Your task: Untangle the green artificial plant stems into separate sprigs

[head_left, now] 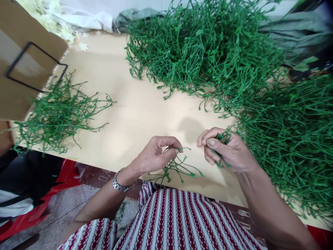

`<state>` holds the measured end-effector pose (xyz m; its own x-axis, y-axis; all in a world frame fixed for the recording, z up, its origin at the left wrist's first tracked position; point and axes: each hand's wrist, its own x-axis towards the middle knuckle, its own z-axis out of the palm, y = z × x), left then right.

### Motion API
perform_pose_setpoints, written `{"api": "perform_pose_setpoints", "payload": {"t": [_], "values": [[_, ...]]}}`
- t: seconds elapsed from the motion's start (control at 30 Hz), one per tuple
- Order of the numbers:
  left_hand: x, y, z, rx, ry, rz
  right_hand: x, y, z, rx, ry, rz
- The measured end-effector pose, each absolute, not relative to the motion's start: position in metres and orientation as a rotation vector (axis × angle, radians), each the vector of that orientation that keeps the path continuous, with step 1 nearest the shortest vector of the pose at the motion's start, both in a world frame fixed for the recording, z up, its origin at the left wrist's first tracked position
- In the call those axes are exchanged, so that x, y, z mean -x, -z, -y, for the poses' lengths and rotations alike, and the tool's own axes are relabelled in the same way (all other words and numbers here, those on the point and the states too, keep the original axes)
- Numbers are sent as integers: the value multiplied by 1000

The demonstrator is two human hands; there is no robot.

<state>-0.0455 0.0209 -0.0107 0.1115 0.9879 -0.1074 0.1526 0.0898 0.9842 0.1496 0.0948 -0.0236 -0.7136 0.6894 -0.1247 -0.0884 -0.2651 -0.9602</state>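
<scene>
My left hand (162, 152), with a metal watch on its wrist, pinches a thin green artificial stem between thumb and forefinger. Below those fingers hang several more green stems (177, 170), spread over the table's near edge; whether the hand holds them too I cannot tell. My right hand (221, 147) is curled around a small bunch of green stems (223, 138), with thumb and forefinger pressed together. What its fingertips pinch, if anything, is too small to make out. The two hands are a short way apart, low over the pale table (125, 114).
A big heap of green stems (203, 52) fills the table's back, and another pile (293, 139) lies to the right. At left, a smaller pile (57, 118) sits beside a cardboard box (33, 27) with a black wire frame (33, 85). Pale flowers (52, 17) lie behind.
</scene>
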Motion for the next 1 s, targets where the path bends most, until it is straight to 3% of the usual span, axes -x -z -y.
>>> {"api": "perform_pose_setpoints", "payload": {"t": [0.23, 0.6, 0.83, 1.0], "values": [[42, 16, -25, -1210, -992, -1308, -147, 5, -74, 887, -1457, 2075], [25, 27, -16, -1299, -1167, -1403, -127, 48, -64, 933, -1637, 2060], [31, 22, -19, -1172, -1037, -1301, -134, 47, -65, 785, -1332, 2150], [36, 14, -20, -1442, -755, -1372, -139, 47, -68, 685, -1063, 2327]]}}
